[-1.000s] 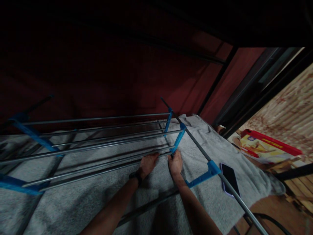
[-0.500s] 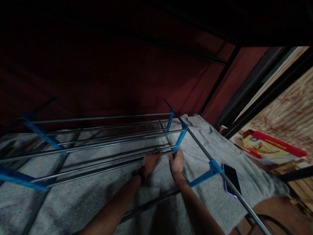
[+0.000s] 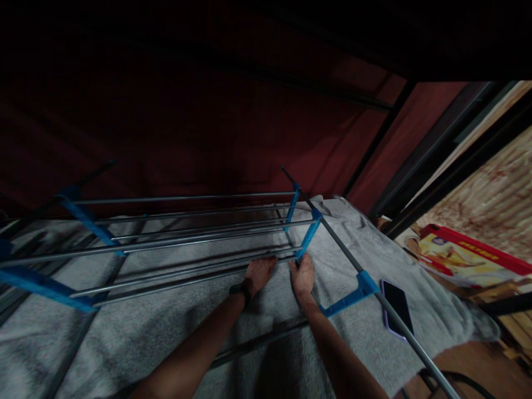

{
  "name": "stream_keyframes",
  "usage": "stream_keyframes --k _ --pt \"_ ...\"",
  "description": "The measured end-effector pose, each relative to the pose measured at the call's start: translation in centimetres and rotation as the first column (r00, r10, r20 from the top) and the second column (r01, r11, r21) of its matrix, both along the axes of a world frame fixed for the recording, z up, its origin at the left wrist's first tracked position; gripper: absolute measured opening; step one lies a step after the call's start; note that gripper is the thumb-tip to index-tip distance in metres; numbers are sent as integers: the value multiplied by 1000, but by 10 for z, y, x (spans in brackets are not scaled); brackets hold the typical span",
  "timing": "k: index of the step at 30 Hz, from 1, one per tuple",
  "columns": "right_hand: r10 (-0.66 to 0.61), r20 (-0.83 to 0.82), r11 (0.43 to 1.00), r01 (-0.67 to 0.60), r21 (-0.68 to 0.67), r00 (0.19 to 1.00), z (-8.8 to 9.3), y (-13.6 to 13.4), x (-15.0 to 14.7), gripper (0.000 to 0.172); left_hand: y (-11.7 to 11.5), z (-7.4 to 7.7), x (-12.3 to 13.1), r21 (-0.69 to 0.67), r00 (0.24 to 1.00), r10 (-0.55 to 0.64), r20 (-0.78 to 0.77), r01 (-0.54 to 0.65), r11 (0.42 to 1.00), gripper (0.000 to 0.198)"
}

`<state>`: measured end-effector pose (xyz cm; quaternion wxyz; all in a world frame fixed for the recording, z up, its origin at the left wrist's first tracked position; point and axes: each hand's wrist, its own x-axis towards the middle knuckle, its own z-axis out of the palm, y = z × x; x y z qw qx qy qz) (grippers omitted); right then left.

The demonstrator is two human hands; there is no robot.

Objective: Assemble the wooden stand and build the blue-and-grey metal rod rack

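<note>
A rack of grey metal tubes and blue plastic brackets lies across a grey blanket (image 3: 166, 327). My left hand (image 3: 260, 274), with a dark band at the wrist, is closed around the front metal tube (image 3: 187, 281) near its right end. Just to the right, my right hand (image 3: 303, 277) grips the lower end of a blue bracket (image 3: 310, 237) where the tubes meet it. Its fingertips are partly hidden. Another blue bracket (image 3: 349, 299) sits on the long side pole (image 3: 343, 244), beside my right forearm.
A phone (image 3: 397, 307) lies on the blanket right of the side pole. Farther right is a red and yellow package (image 3: 469, 255). More blue brackets (image 3: 50, 288) stand at the rack's left end. A dark red wall (image 3: 208, 138) rises behind.
The view has shifted slightly, so the rack's left end appears farther right. Both hands keep their hold at the same joint, with hardly any movement.
</note>
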<state>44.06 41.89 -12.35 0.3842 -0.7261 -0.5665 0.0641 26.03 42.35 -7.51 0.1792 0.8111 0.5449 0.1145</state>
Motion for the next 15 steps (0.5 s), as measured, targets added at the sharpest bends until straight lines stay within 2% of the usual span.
stream_keyframes --k 5,9,12,15 --pt "8 42 1000 -7 -23 999 2 0 0 32 0 2 0 36 999 -52 7 51 998 42" --pt "27 26 1000 -27 14 999 5 -2 1 30 -6 7 3 33 999 -44 -13 45 998 42" --pt "61 -15 997 -60 55 998 7 -7 3 29 -25 10 -4 91 1000 -25 -14 26 996 44" --pt "93 -35 995 -92 24 995 8 -10 7 34 -54 6 -30 174 999 22 31 -27 984 47"
